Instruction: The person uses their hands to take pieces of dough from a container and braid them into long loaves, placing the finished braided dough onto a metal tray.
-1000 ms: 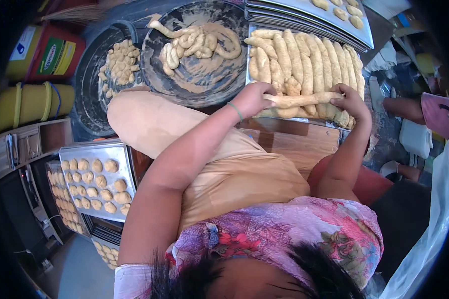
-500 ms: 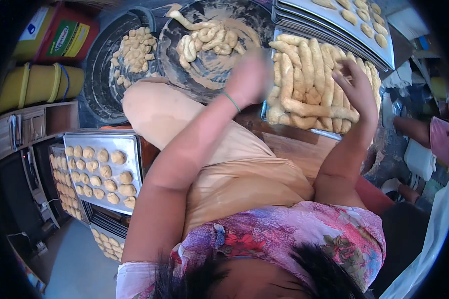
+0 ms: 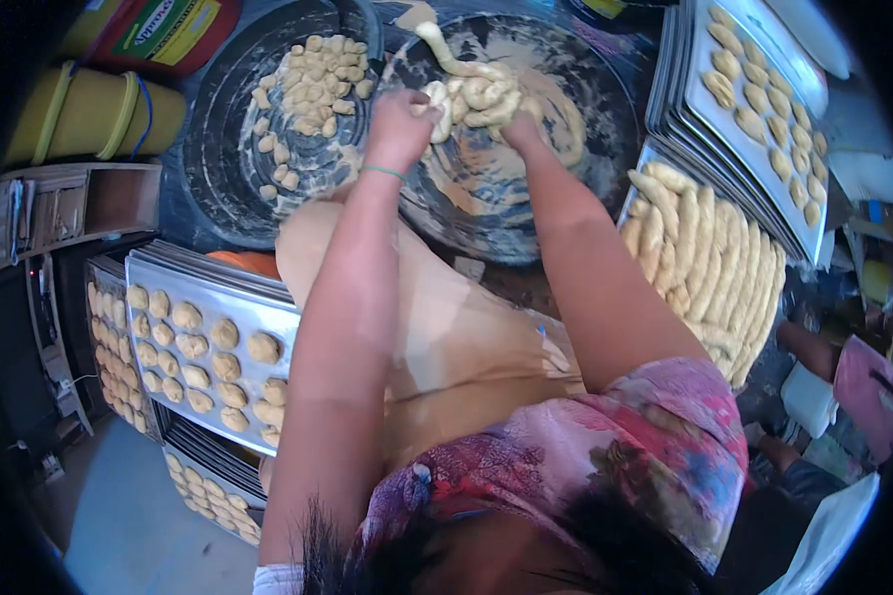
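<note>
I see both hands far out in front, reaching into a big round dark pan [image 3: 585,188] smeared with flour and dough. The left hand [image 3: 399,127] is curled into a loose fist around a lump of dough [image 3: 437,97] at the pan's left rim. It has a thin green band at the wrist. The right hand [image 3: 519,127] lies just beside it, down on the pile of soft dough rolls [image 3: 481,89] in the far part of the pan. I cannot tell if its fingers are closed or spread, because the dough hides them. A long dough rope [image 3: 432,45] sticks out from the pile toward the far edge.

To the left of this pan is another round dark pan [image 3: 218,149]. It has many small dough bits [image 3: 313,84] in it.

On the right lies a flat metal tray [image 3: 637,174] full of long dough sticks [image 3: 704,258] side by side. Farther right is a stack of trays [image 3: 764,169] with small oval dough pieces [image 3: 764,119] on top.

Near me on the left is a shiny tray [image 3: 149,273] with rows of round dough balls [image 3: 208,357]. More trays of balls lie under and beside it.

At the far left I see yellow rolled-up mats [image 3: 89,114]. At the right edge, another person [image 3: 853,387] sits low, partly out of view.
</note>
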Tool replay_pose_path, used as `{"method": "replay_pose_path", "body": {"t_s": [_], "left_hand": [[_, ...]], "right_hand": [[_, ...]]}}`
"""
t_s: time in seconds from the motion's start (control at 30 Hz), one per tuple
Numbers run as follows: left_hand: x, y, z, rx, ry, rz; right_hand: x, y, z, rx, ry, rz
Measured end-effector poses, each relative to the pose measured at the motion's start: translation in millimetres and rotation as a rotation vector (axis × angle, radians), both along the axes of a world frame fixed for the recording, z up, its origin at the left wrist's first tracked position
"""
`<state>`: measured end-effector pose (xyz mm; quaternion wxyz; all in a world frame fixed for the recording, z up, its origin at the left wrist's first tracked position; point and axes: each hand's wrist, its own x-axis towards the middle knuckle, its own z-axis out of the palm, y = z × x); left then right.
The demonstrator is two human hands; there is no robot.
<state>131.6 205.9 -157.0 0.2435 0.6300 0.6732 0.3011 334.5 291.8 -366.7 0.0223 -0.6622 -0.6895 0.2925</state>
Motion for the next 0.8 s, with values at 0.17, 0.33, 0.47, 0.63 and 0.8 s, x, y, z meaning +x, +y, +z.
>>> {"method": "replay_pose_path", "body": {"t_s": [0.17, 0.33, 0.47, 0.63, 0.8], "left_hand": [[-10.9, 13.4, 7.4, -0.154, -0.215, 0.073], [-14.4, 27.5, 3.7, -0.08, -0.261, 0.102], [-10.3, 31.1, -0.3, -0.089, -0.38, 0.098], [-11.4, 31.0, 0.5, -0.077, -0.454, 0.132], [-10.8, 28.2, 4.1, -0.075, -0.508, 0.16]], "right_hand": [[-13.3, -55.5, -44.9, 0.06, -0.007, -0.321], [-31.9, -71.4, -44.4, 0.176, -0.008, -0.254], [-41.1, -53.3, -49.6, 0.297, -0.197, -0.369], [-17.9, -2.0, -27.2, 0.004, 0.561, -0.864], [25.4, 47.6, 49.9, 0.309, 0.76, -0.635]]}}
